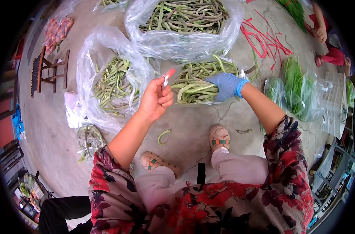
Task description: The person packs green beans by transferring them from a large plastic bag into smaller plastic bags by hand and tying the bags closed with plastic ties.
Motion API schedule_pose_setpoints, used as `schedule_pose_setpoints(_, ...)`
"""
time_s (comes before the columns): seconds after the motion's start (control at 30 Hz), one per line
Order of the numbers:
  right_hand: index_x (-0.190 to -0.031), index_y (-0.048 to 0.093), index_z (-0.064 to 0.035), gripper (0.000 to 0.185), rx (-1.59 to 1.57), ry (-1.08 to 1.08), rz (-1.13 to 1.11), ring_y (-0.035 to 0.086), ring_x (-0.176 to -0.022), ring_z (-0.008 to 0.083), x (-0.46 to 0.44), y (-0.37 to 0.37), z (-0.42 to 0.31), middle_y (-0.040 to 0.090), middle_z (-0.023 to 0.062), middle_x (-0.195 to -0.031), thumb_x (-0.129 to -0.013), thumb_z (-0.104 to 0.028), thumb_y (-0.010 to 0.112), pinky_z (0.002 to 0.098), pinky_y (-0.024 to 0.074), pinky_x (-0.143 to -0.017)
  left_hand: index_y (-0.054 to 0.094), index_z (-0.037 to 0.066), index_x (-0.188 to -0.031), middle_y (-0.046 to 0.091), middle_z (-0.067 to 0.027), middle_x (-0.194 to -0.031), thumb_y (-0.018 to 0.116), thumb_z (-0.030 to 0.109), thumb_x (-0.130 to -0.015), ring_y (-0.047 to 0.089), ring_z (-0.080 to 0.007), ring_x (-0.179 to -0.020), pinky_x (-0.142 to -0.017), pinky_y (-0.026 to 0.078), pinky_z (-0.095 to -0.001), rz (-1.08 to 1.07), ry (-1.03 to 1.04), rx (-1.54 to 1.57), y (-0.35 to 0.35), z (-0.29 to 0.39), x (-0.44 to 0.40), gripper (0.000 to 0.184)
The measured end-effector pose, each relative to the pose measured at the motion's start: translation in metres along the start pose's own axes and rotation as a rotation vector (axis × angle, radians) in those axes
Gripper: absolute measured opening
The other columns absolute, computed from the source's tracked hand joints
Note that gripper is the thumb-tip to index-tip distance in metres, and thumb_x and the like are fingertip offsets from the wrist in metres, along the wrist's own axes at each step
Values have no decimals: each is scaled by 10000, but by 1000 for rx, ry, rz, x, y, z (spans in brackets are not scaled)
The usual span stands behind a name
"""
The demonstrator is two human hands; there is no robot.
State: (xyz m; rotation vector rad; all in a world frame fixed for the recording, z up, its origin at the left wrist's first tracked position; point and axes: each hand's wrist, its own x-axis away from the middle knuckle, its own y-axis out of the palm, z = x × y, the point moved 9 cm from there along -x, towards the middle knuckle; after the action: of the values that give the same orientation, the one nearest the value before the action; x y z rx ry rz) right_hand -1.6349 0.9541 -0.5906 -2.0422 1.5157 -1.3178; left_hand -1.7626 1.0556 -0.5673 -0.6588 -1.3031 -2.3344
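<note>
My left hand (pixel 157 99), bare, is raised in front of the bean bags. Its fingers are curled in around a small thing with a red end and a silvery-white strip (pixel 165 80), too small to name. My right hand (pixel 226 85), in a blue glove, grips a bunch of long green beans (pixel 197 92) at its right end; the fingertips are partly hidden among the pods. These beans lie in a low clear plastic bag in front of me. Left of it stands an open clear bag (pixel 92 50) of shorter, lighter beans (pixel 114 84).
Behind is a large bag (pixel 136 29) of darker beans. Red strips (pixel 263 37) lie on the concrete floor, back right. Bagged leafy greens (pixel 293 85) and a white crate (pixel 333 103) stand right. A wooden stool (pixel 50 70) is left. Another person's hand (pixel 321 35) shows top right.
</note>
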Motion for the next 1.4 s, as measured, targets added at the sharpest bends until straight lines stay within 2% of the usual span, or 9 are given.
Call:
schedule_pose_setpoints(0.4,-1133,528,-83,668,524,-97,387,515,-998,313,-55,9,-46,522,111,-1071,-600,-438,719,406,382,-849,316,155,-1369,466,20,-647,436,309,-878,322,-66,-474,-480,267,-217,-67,-55,-85,29,-4,-4,528)
schedule_pose_setpoints(0.53,-1149,556,-139,643,121,-204,299,523,-954,307,-38,-27,-34,521,152,-1101,-617,-465,710,377,391,-852,334,149,-1355,429,28,-636,442,277,-867,304,-64,-468,-470,253,-213,-46,-45,-7,15,6,-5,516)
schedule_pose_setpoints(0.6,-1032,609,-99,442,-65,-238,402,522,-932,303,-5,-60,-37,555,158,-1048,-669,-331,708,392,420,-816,339,147,-1350,408,31,-629,447,267,-863,295,-63,-465,-466,246,-212,-27,-46,-1,10,6,-3,513)
schedule_pose_setpoints(0.77,-842,615,-56,238,540,237,1210,551,-738,283,100,-109,-27,597,130,-826,-747,-273,641,404,450,-696,351,141,-1343,395,34,-624,452,256,-860,294,-67,-466,-468,250,-217,-24,-54,3,7,5,-4,507)
schedule_pose_setpoints(0.87,-873,601,-27,263,360,512,740,541,-634,249,79,-46,81,591,110,-756,-742,-246,662,375,463,-675,353,133,-1342,395,33,-621,451,246,-859,303,-72,-468,-477,266,-222,-16,-49,4,10,5,-3,505)
schedule_pose_setpoints(0.97,-914,599,-7,331,-870,320,868,544,-609,220,77,-24,114,590,96,-713,-729,-267,689,354,470,-686,351,122,-1342,397,31,-617,452,239,-858,313,-76,-469,-488,282,-228,-15,-33,22,4,5,-6,508)
schedule_pose_setpoints(1.07,-961,607,-15,379,-843,242,1069,559,-676,209,92,-49,103,607,91,-788,-730,-302,697,333,470,-709,347,113,-1342,399,29,-614,456,237,-858,317,-78,-469,-494,290,-232,-14,-29,25,0,5,-4,512)
schedule_pose_setpoints(1.17,-944,609,-14,374,-77,267,1154,568,-735,238,102,-92,47,605,104,-843,-729,-307,696,334,467,-717,343,110,-1343,398,28,-612,461,232,-857,319,-80,-469,-499,293,-234,-3,-23,24,1,7,-3,515)
schedule_pose_setpoints(1.4,-946,596,-3,450,41,385,724,568,-769,297,62,-67,61,573,164,-872,-677,-339,732,343,464,-726,337,105,-1342,388,28,-608,460,214,-856,318,-83,-469,-503,296,-234,1,-25,38,0,6,-5,514)
